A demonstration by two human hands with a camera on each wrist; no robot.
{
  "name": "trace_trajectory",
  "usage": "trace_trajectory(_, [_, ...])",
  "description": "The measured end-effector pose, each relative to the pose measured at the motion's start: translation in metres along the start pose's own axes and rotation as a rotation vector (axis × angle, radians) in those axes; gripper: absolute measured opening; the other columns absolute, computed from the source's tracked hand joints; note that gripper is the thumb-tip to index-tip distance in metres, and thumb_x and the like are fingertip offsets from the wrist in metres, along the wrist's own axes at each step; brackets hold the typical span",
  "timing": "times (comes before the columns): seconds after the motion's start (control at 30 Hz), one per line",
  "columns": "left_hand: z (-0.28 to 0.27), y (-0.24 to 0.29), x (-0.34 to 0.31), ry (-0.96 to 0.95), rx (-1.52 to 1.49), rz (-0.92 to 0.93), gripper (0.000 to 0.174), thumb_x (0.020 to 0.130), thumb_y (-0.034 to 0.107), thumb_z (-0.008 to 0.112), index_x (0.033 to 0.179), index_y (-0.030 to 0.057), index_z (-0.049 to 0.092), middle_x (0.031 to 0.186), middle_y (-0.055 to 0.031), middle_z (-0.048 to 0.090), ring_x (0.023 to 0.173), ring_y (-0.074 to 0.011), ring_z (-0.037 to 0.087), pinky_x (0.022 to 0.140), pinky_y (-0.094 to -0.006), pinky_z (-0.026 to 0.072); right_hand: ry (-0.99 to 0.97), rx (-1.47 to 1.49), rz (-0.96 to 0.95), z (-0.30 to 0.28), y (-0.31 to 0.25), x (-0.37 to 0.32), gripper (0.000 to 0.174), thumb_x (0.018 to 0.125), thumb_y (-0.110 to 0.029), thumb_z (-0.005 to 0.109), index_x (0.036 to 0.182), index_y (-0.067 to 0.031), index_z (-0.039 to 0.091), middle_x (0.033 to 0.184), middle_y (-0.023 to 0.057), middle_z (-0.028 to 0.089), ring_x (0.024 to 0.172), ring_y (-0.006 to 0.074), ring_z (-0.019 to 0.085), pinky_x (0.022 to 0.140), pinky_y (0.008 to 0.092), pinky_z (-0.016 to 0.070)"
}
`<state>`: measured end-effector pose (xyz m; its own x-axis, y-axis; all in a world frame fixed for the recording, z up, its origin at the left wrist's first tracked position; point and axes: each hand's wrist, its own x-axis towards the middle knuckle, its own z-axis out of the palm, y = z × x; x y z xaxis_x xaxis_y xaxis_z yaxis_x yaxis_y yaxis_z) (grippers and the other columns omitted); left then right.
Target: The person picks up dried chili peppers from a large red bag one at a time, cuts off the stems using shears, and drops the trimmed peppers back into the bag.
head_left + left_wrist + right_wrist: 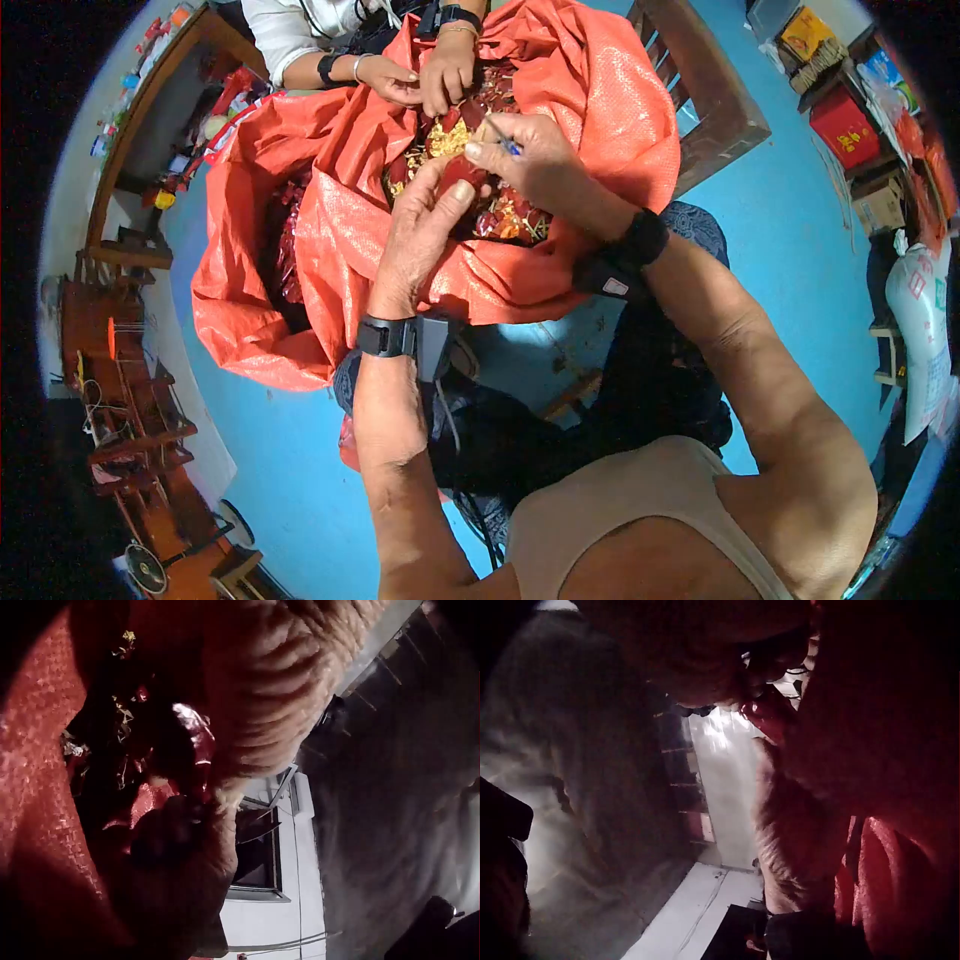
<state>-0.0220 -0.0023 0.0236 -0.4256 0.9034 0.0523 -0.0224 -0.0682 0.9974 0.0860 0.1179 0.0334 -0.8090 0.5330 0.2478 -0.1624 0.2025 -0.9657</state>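
My left hand (452, 192) pinches a dried red chili (461, 172) over an open orange woven sack (340, 230) holding several chilies (505, 215). My right hand (492, 150) meets it from the right; its fingers grip a thin blue-handled tool (506, 146) against the chili's top. In the left wrist view the glossy chili (192, 739) sits against my fingers (262, 697), with the sack (37, 795) at the left. The right wrist view is dark; the chili (769, 716) shows near the top, my left hand (787, 825) below it.
Across the sack another person's two hands (447, 70) work in the chilies. A wooden bench (705, 95) stands at the upper right, wooden furniture (130, 400) at the left. Boxes (845, 125) and a white bag (920, 310) line the right side of the blue floor (800, 230).
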Motion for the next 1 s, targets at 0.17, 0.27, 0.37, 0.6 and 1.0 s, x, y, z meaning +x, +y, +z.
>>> trace_trajectory(0.17, [-0.007,0.006,-0.002,-0.237,0.073,-0.066,0.025,0.088,0.022,0.053,0.1,-0.0004,0.055,0.083,-0.0032,0.059,0.072,-0.0081,0.055,0.067,-0.0213,0.0454,-0.043,-0.439,-0.358,0.004,0.007,-0.003,0.024,0.08,-0.022,0.059,0.071,-0.0023,0.051,0.06,0.0143,0.054,0.053,0.0303,0.055,0.049,0.0379,0.0424])
trace_trajectory(0.27, [-0.008,0.003,0.0,-0.247,0.036,-0.091,0.025,0.089,0.026,0.052,0.09,0.0011,0.055,0.07,0.0,0.054,0.059,-0.0062,0.048,0.056,-0.0198,0.0421,0.03,-0.532,-0.486,0.004,0.011,-0.001,0.023,0.08,-0.021,0.058,0.071,-0.0025,0.049,0.058,0.0138,0.051,0.052,0.0314,0.053,0.048,0.04,0.0403])
trace_trajectory(0.37, [-0.003,0.005,0.001,-0.243,0.102,-0.094,0.026,0.089,0.028,0.052,0.08,0.0035,0.054,0.061,0.0032,0.048,0.053,-0.0046,0.041,0.049,-0.0193,0.036,0.072,-0.443,-0.399,0.006,0.009,0.0,0.023,0.08,-0.021,0.057,0.069,-0.0033,0.048,0.057,0.0141,0.049,0.053,0.0288,0.053,0.049,0.0395,0.0394])
trace_trajectory(0.6, [0.026,-0.011,0.008,0.163,0.215,0.261,0.022,0.086,0.019,0.054,0.076,-0.0002,0.052,0.058,-0.0031,0.05,0.054,-0.0081,0.044,0.049,-0.0254,0.0378,0.071,0.307,0.017,0.01,-0.004,-0.003,0.022,0.084,-0.019,0.054,0.067,-0.0107,0.044,0.054,-0.0031,0.041,0.047,0.0068,0.038,0.042,0.0229,0.0297])
trace_trajectory(1.0, [0.046,-0.015,0.015,0.384,0.334,0.426,0.024,0.089,0.022,0.05,0.079,-0.0007,0.052,0.06,-0.0079,0.048,0.056,-0.013,0.043,0.053,-0.0291,0.0391,0.121,0.518,0.152,0.006,-0.009,-0.007,0.024,0.086,-0.025,0.051,0.066,-0.0126,0.045,0.054,-0.0043,0.041,0.046,0.005,0.036,0.042,0.0222,0.0294])
